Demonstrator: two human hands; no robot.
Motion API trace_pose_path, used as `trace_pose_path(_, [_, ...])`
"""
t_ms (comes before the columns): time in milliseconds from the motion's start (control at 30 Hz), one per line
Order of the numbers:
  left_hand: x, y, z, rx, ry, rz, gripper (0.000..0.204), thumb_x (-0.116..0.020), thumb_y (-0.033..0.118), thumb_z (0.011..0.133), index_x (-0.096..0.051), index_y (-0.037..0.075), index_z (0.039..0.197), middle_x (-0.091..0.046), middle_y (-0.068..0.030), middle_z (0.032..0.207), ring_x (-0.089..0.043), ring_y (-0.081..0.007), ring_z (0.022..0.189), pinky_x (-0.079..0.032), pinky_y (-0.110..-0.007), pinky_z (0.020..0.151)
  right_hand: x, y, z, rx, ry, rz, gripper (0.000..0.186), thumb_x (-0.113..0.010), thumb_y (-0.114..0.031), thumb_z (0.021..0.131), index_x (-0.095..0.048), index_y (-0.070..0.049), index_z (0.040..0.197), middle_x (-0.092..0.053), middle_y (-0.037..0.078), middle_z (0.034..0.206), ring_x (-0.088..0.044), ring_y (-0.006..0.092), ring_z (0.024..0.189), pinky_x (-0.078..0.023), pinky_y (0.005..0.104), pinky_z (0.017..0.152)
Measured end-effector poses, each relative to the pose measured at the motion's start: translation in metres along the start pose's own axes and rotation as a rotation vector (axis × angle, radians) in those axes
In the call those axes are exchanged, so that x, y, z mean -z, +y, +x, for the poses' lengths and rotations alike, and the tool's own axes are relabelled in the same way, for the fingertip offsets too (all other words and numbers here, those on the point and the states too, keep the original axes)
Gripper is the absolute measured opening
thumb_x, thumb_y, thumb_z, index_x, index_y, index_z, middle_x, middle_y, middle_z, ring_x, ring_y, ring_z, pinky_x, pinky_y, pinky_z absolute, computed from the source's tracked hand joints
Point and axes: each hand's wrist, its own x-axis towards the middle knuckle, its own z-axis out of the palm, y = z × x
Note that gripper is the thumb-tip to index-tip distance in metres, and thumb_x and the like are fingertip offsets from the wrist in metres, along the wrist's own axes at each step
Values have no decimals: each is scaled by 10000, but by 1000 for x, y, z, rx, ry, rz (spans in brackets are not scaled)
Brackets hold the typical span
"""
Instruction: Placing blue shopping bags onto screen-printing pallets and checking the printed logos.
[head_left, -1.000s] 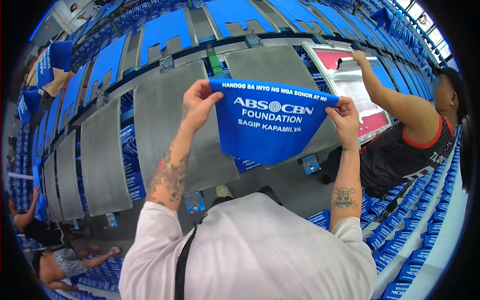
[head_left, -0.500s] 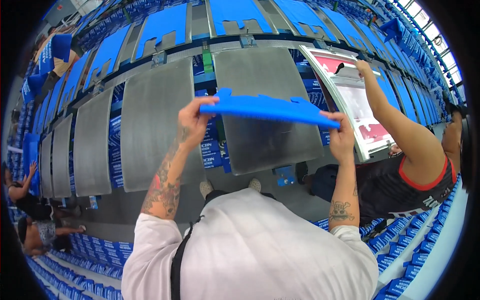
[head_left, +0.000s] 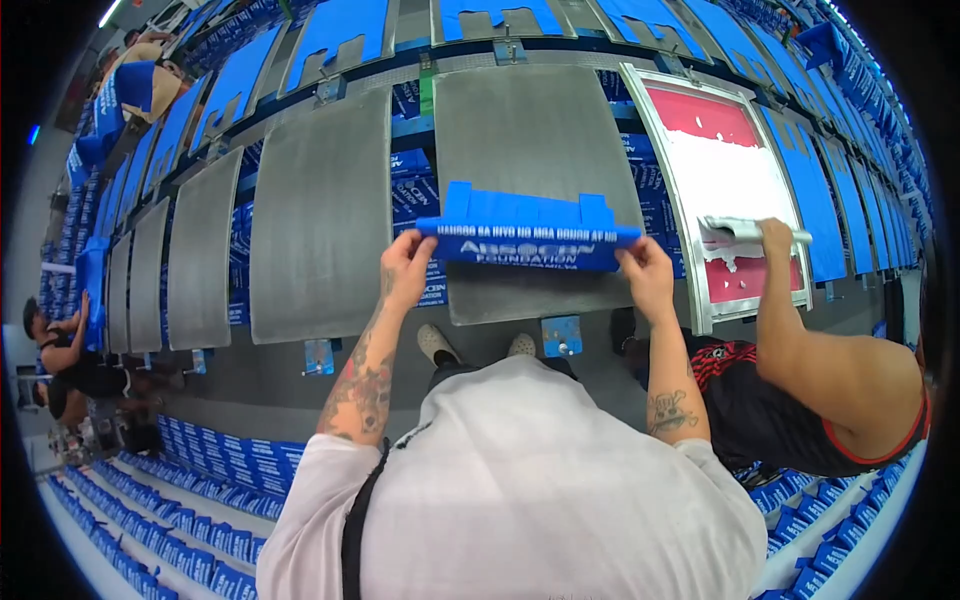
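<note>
My left hand (head_left: 407, 264) pinches one corner of a blue fabric sheet (head_left: 530, 212), and my right hand (head_left: 648, 275) pinches the opposite corner. White printing shows on the sheet's near part, which hangs down between the hands. Its far part lies flatter and ends in a notched edge. Beneath it is a bare grey printing board (head_left: 535, 120); I cannot tell whether the far edge touches it.
To my right, a co-worker's hand (head_left: 776, 240) grips a squeegee (head_left: 745, 228) on a framed silk screen (head_left: 690, 285) with white ink. More grey boards (head_left: 320, 215) stretch left. Blue notched sheets (head_left: 345, 40) lie on the far row. Printed blue sheets line racks behind me.
The blue sheet has tilted, so its printed side now shows, and my hands are slightly lower. The co-worker's screen has come down flat, and the squeegee has moved nearer across it.
</note>
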Motion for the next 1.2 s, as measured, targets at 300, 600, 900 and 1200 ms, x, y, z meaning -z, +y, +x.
trace_pose_path(300, [-20,-30,21,494,-175,-548,397,-649,528,988,-662,134,1037,-631,41,955,-543,-96,833,-430,-269,781,-9,6,9,-448,-69,-57,255,-747,-267,950,-710,-20,1001,-658,2,823,-543,87,653,-453,260,600])
trace_pose_path(600, [-17,-43,28,483,-288,-424,211,-739,278,973,-603,128,913,-627,14,931,-568,-105,849,-478,-309,816,-15,3,-6,-485,-4,405,142,-725,-164,964,-603,-95,983,-656,-5,929,-644,117,861,-555,335,818])
trace_pose_path(900, [-3,-29,18,540,-267,-470,355,-743,209,950,-569,32,1203,-658,-44,985,-626,-135,846,-514,-319,735,-28,18,-33,-586,29,550,311,-712,-88,942,-581,-20,1215,-665,80,1054,-661,186,944,-553,376,873])
trace_pose_path(1200, [-13,-35,46,532,-381,-569,256,-720,165,971,-626,13,1155,-697,-72,1026,-648,-130,879,-536,-300,809,-29,1,-12,-610,-111,412,300,-677,-179,999,-603,-41,1255,-686,40,1046,-649,136,921,-533,346,831])
